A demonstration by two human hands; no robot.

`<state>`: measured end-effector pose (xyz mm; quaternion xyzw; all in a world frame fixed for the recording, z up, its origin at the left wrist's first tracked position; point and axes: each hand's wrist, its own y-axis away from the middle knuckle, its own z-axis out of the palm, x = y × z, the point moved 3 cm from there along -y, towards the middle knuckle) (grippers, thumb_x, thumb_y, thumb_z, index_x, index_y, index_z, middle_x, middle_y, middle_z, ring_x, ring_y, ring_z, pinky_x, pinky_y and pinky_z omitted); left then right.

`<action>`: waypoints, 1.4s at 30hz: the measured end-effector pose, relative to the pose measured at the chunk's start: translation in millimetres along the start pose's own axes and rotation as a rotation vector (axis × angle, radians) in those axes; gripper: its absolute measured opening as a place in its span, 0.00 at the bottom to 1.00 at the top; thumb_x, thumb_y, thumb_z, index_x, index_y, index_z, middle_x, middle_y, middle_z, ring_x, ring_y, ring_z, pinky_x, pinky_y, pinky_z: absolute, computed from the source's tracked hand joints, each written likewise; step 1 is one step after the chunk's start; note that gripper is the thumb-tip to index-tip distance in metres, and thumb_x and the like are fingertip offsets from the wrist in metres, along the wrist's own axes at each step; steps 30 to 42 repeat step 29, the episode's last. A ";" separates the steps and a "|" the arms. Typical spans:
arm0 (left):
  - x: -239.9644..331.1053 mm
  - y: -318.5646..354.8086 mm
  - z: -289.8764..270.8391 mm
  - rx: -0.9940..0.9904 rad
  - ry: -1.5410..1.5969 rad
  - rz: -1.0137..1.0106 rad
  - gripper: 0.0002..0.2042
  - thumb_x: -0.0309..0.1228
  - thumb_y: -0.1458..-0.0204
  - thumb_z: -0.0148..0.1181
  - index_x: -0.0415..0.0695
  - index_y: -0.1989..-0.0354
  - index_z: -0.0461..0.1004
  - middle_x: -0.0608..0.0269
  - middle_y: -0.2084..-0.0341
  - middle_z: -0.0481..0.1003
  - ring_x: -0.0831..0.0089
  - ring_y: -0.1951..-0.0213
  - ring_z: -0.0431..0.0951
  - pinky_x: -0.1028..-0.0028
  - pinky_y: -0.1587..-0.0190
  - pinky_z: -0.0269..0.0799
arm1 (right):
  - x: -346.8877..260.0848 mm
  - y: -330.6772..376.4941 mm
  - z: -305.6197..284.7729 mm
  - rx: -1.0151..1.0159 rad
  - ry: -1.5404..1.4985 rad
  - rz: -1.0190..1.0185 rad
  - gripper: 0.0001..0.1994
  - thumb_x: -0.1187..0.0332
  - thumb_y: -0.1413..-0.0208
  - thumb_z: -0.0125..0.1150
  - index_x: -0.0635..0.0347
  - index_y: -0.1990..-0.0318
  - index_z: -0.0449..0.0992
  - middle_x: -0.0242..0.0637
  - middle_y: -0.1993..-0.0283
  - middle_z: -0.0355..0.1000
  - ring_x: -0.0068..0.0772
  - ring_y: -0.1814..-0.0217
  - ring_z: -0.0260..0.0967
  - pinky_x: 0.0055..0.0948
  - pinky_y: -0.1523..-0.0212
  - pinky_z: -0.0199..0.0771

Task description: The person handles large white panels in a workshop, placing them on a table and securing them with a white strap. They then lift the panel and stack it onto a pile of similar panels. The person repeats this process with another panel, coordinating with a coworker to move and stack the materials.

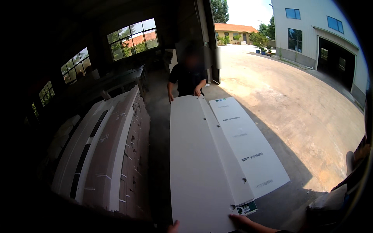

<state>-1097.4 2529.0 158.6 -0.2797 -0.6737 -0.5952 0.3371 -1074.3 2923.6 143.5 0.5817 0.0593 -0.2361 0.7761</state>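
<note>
A long white panel (196, 155) stretches away from me, with several dark holes along a strip on its right side. At its near left corner only a small part of my left hand (173, 226) shows, gripping the edge. My right hand (245, 223) grips the near right end, thumb on top and the other fingers hidden from sight. A second white panel (252, 151) with dark printed marks lies lower, partly covered by the first. Between them, near my right hand, a green and white label (246, 207) sticks out. At the far end a co-worker's hands (197, 92) touch the panel.
To the left stands a tall stack of brown and white boards (105, 155) with white straps. Facing me is the co-worker (186, 75) in dark clothes. A dark workbench (120, 79) stands behind, and a wide doorway opens onto a sunlit concrete yard (279, 101) on the right.
</note>
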 end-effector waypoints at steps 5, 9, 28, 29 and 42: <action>7.6 1.0 19.9 -0.019 -0.014 0.000 0.36 0.55 0.41 0.57 0.38 0.34 0.59 0.51 0.41 0.67 0.59 0.39 0.65 0.62 0.39 0.62 | -12.4 9.3 -26.6 0.007 -0.036 -0.038 0.29 0.51 0.37 0.60 0.63 0.36 0.69 0.43 0.29 0.63 0.44 0.26 0.56 0.47 0.28 0.51; 5.6 3.0 24.0 -0.007 0.008 0.004 0.36 0.54 0.40 0.56 0.40 0.32 0.57 0.52 0.39 0.66 0.59 0.38 0.63 0.62 0.38 0.60 | -12.3 1.1 -38.5 -0.036 0.019 -0.119 0.28 0.52 0.36 0.58 0.64 0.36 0.68 0.42 0.29 0.61 0.45 0.27 0.56 0.47 0.28 0.51; -1.9 13.7 -12.4 -0.054 0.007 -0.003 0.38 0.50 0.38 0.55 0.47 0.25 0.49 0.56 0.30 0.59 0.61 0.28 0.53 0.64 0.29 0.51 | -53.7 10.1 17.7 -0.095 0.008 -0.167 0.33 0.53 0.34 0.55 0.69 0.31 0.58 0.43 0.27 0.59 0.46 0.26 0.54 0.43 0.26 0.48; -4.5 20.1 -20.5 -0.038 0.003 -0.005 0.38 0.50 0.38 0.55 0.47 0.25 0.49 0.56 0.30 0.59 0.61 0.28 0.53 0.64 0.29 0.51 | -54.8 7.9 25.3 -0.118 -0.004 -0.170 0.33 0.53 0.34 0.55 0.69 0.31 0.57 0.43 0.27 0.59 0.46 0.25 0.53 0.43 0.26 0.47; -4.5 20.1 -20.5 -0.038 0.003 -0.005 0.38 0.50 0.38 0.55 0.47 0.25 0.49 0.56 0.30 0.59 0.61 0.28 0.53 0.64 0.29 0.51 | -54.8 7.9 25.3 -0.118 -0.004 -0.170 0.33 0.53 0.34 0.55 0.69 0.31 0.57 0.43 0.27 0.59 0.46 0.25 0.53 0.43 0.26 0.47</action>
